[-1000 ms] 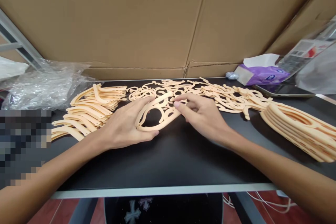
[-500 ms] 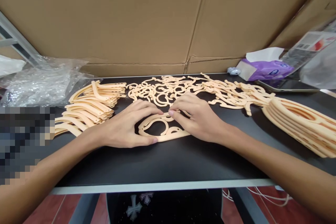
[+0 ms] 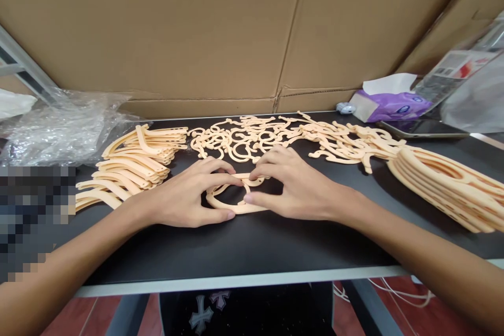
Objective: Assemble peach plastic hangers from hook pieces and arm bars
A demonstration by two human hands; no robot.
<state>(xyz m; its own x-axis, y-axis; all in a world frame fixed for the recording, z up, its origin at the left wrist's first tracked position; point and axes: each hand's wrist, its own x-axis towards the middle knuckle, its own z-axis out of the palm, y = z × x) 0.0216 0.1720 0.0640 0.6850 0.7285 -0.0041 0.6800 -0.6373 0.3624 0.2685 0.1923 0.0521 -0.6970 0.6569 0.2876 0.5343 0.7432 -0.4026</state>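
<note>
In front of me on the black table is a beige plastic hanger point(image 3: 249, 209), lying flat with curved pieces inside its outline. My left hand point(image 3: 185, 194) grips its left end, thumb on the near edge and fingers at the far edge. My right hand point(image 3: 301, 184) is closed in a loose pinch on a small curved hook piece point(image 3: 247, 189) inside the hanger. The right fingers cover part of the far edge, and the hanger's right end is partly hidden behind that hand.
Curved beige arms point(image 3: 132, 168) are piled at left, loose hooks point(image 3: 236, 139) behind my hands. A hanger stack point(image 3: 441, 184) stands at right. Farther back are a purple tissue pack point(image 3: 394, 105), a phone point(image 3: 425, 128), clear plastic bags point(image 3: 63, 128) and a cardboard wall point(image 3: 189, 31).
My right thumb has moved left and toward me, from the hanger's far edge down to the inner hook piece, which has shifted. My left hand keeps its hold on the left end.
</note>
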